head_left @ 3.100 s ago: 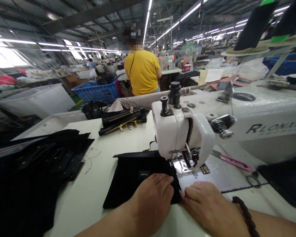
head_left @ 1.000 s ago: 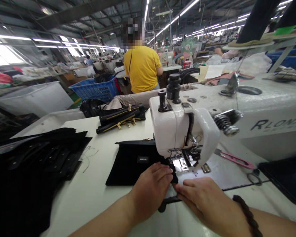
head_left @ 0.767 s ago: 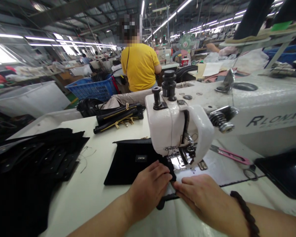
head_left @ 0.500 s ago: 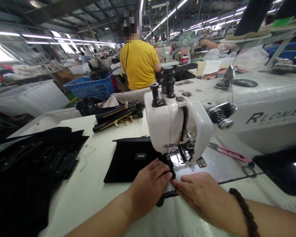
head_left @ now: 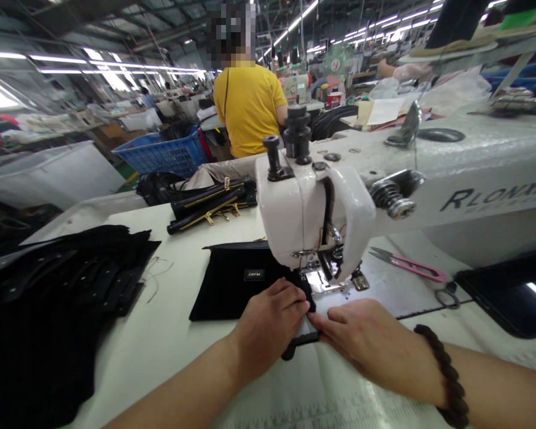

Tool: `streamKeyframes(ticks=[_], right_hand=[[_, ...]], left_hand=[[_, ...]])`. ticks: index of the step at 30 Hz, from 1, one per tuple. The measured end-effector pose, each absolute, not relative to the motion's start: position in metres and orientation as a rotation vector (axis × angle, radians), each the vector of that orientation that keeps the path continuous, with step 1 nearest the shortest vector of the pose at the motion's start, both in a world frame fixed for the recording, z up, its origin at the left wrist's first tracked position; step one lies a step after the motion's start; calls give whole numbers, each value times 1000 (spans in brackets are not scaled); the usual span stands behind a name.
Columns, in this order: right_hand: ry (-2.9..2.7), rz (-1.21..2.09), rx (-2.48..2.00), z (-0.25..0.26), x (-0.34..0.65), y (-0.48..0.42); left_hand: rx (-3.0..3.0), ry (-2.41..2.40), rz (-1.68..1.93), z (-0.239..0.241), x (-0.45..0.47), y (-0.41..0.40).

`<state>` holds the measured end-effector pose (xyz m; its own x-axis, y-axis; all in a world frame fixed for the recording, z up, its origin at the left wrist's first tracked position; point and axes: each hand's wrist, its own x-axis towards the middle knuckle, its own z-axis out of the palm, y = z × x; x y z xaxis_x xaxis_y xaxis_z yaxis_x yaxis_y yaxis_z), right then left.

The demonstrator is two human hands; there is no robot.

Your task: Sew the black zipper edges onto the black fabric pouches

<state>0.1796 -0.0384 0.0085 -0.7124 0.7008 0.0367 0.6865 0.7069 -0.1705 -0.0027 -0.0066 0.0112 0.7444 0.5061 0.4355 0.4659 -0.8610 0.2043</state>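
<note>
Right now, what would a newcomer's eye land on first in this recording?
The white sewing machine head dominates the centre, with the left hand and right hand meeting at the near edge of a black fabric panel that runs under it. Behind it is a person in a yellow shirt, back turned.

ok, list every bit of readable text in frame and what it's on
"RLONXIA": dark lettering on the side of the white sewing machine, on its arm. The right edge of the picture cuts it off, so it may run on.
Small label on the black fabric piece: light print, too small to read.
Nothing else is legible.
</note>
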Motion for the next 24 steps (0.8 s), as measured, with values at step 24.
streamKeyframes(ticks=[24], right_hand=[[-2779,-228,-1046,-2,181,-41]], left_hand=[[2989,724,668,-1,-12,-5]])
